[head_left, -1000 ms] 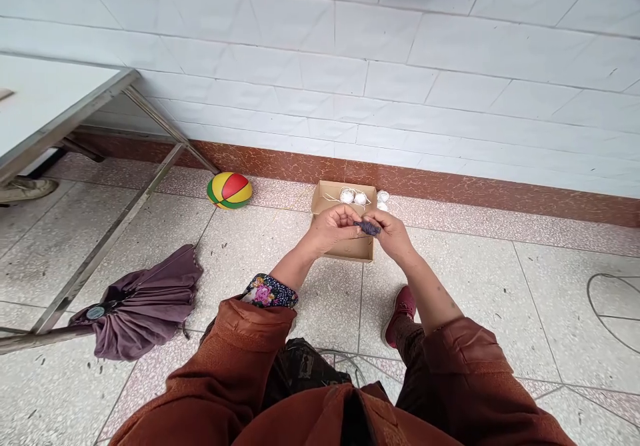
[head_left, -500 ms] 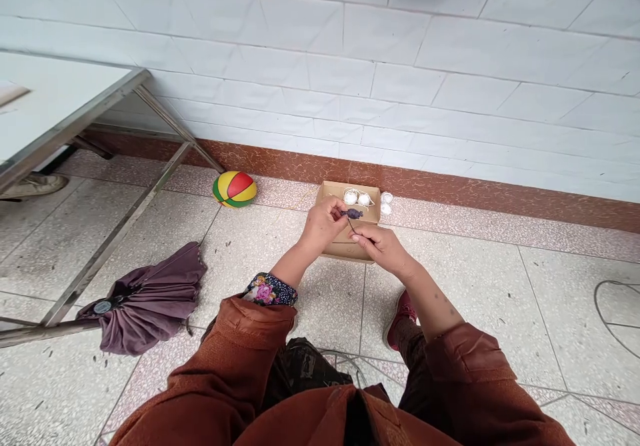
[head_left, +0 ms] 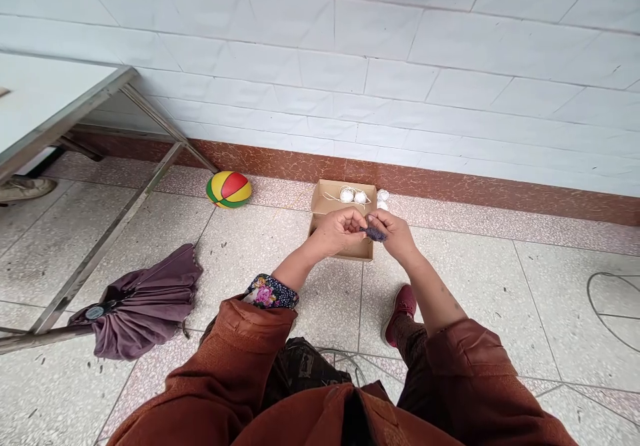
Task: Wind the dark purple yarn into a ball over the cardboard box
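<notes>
Between my hands, above a cardboard box, is a small wound bundle of dark purple yarn (head_left: 375, 234). My left hand (head_left: 336, 231) pinches one end of it with closed fingers. Close against it, my right hand (head_left: 394, 234) is closed, with thumb and forefinger together at the yarn; the strand it grips is mostly hidden by the fingers. Below and behind them stands the open cardboard box (head_left: 317, 198), with two white yarn balls (head_left: 347, 195) and loose white string in its far part. More white balls (head_left: 383, 196) lie on the floor just right of the box.
A colourful ball (head_left: 229, 189) rests by the wall at the table leg. A folded purple umbrella (head_left: 150, 306) lies on the floor at left, beside a metal-framed table (head_left: 60, 89). Another person's shoe (head_left: 27, 188) shows under the table. A wire loop (head_left: 593, 299) lies at right.
My right hand has risen from below the bundle to meet my left fingers. The bundle and my left hand have shifted right and slightly down. The view has moved a little.
</notes>
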The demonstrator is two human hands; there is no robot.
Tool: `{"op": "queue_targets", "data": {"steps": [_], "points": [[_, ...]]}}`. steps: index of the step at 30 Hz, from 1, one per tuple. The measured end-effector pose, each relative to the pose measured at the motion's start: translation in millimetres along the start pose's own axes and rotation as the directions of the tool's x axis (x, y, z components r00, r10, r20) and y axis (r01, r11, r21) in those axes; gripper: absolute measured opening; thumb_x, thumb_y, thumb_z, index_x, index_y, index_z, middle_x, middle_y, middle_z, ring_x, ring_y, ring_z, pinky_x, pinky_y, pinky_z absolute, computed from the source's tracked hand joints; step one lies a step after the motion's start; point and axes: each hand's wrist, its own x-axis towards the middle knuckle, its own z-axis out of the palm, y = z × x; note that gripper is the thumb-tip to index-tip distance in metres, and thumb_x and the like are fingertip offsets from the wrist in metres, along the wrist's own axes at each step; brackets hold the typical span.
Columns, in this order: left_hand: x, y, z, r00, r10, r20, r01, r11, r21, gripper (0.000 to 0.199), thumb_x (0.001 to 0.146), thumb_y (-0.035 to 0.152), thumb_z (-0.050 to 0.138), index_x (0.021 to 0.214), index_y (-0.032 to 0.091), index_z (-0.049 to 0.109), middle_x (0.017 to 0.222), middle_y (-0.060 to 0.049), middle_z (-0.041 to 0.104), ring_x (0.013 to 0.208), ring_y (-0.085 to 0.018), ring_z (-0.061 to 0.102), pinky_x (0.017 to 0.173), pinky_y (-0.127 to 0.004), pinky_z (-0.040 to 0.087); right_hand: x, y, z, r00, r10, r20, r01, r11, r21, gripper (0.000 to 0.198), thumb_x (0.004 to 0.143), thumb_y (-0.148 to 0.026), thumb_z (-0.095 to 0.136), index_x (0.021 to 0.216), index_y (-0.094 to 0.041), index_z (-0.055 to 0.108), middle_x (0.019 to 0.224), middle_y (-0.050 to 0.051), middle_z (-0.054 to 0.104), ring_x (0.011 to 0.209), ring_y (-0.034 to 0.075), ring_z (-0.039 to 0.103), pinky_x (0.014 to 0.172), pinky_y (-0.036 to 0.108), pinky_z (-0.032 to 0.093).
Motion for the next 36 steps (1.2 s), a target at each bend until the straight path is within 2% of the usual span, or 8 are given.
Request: {"op": "queue_targets", "data": {"steps": [5, 8, 12, 15, 19, 23, 30, 36], "points": [[3, -2, -5, 0.993, -0.014, -0.116, 0.003, 0.995, -0.102, 0.025, 0.071, 0.027, 0.081, 0.084, 0.019, 0.062, 0.076, 0.002, 0.065, 0.067, -0.009, 0.058, 0.064, -0.022, 0.045, -5, 5, 12, 0.99, 0.015, 0.142, -0.01, 0.999, -0.036, 0.027, 0.098, -0.043, 0.06, 0.086, -0.024, 0.075, 0.064, -0.001, 0.064, 0.062, 0.018, 0.06, 0.061, 0.029, 0.046], [6, -7, -9, 0.977, -0.022, -0.212, 0.009, 0.998, -0.063, 0.023, 0.07, 0.025, 0.079, 0.082, 0.019, 0.06, 0.071, 0.004, 0.062, 0.06, -0.008, 0.054, 0.059, -0.022, 0.042, -8, -1, 16, 0.976, -0.058, 0.21, 0.075, 0.994, -0.073, 0.029, 0.101, -0.043, 0.059, 0.09, -0.025, 0.077, 0.071, 0.0, 0.069, 0.068, 0.018, 0.063, 0.066, 0.029, 0.048], [11, -17, -15, 0.934, 0.016, -0.358, 0.024, 0.994, 0.108, 0.016, 0.069, 0.016, 0.073, 0.077, 0.019, 0.059, 0.065, 0.005, 0.058, 0.058, -0.008, 0.05, 0.058, -0.023, 0.039, -10, -16, 14, 0.942, -0.171, 0.29, 0.188, 0.982, -0.029, 0.029, 0.105, -0.042, 0.056, 0.097, -0.024, 0.077, 0.088, 0.002, 0.076, 0.08, 0.018, 0.068, 0.078, 0.03, 0.051], [12, -22, -21, 0.909, 0.087, -0.407, 0.038, 0.957, 0.288, 0.015, 0.068, 0.01, 0.07, 0.076, 0.019, 0.061, 0.066, 0.004, 0.057, 0.059, -0.009, 0.05, 0.06, -0.024, 0.039, -11, -22, 10, 0.957, -0.177, 0.228, 0.187, 0.982, -0.024, 0.029, 0.104, -0.045, 0.056, 0.096, -0.024, 0.076, 0.085, 0.002, 0.075, 0.077, 0.018, 0.067, 0.075, 0.03, 0.052], [11, -23, -27, 0.929, 0.14, -0.343, 0.025, 0.901, 0.434, 0.016, 0.067, 0.007, 0.068, 0.076, 0.019, 0.063, 0.071, 0.003, 0.058, 0.064, -0.011, 0.052, 0.062, -0.024, 0.04, -8, -20, 1, 0.991, -0.13, 0.034, 0.131, 0.991, -0.031, 0.031, 0.102, -0.047, 0.057, 0.091, -0.023, 0.074, 0.081, 0.003, 0.073, 0.074, 0.019, 0.065, 0.071, 0.031, 0.052], [9, -22, -27, 0.951, 0.143, -0.274, 0.012, 0.869, 0.494, 0.017, 0.068, 0.005, 0.068, 0.077, 0.019, 0.063, 0.071, 0.003, 0.057, 0.065, -0.012, 0.051, 0.062, -0.025, 0.038, -5, -15, -6, 0.991, -0.074, -0.11, 0.07, 0.997, -0.037, 0.029, 0.1, -0.047, 0.061, 0.089, -0.023, 0.074, 0.083, 0.003, 0.074, 0.075, 0.019, 0.066, 0.072, 0.032, 0.052], [5, -10, -19, 0.989, 0.109, -0.095, -0.049, 0.871, 0.49, 0.013, 0.072, 0.01, 0.069, 0.078, 0.02, 0.063, 0.072, 0.002, 0.06, 0.067, -0.013, 0.053, 0.063, -0.025, 0.038, -3, -12, -6, 0.984, -0.08, -0.156, 0.073, 0.996, -0.05, 0.032, 0.1, -0.051, 0.061, 0.088, -0.024, 0.074, 0.085, 0.004, 0.075, 0.077, 0.02, 0.067, 0.076, 0.033, 0.054], [1, -1, -9, 0.998, 0.033, -0.044, -0.019, 0.956, 0.293, 0.011, 0.075, 0.02, 0.072, 0.079, 0.019, 0.062, 0.069, 0.003, 0.057, 0.062, -0.01, 0.049, 0.061, -0.024, 0.037, -1, -1, -4, 0.985, -0.031, -0.171, 0.021, 0.998, -0.06, 0.03, 0.099, -0.048, 0.061, 0.086, -0.024, 0.073, 0.083, 0.003, 0.074, 0.077, 0.02, 0.067, 0.075, 0.032, 0.053]]}}
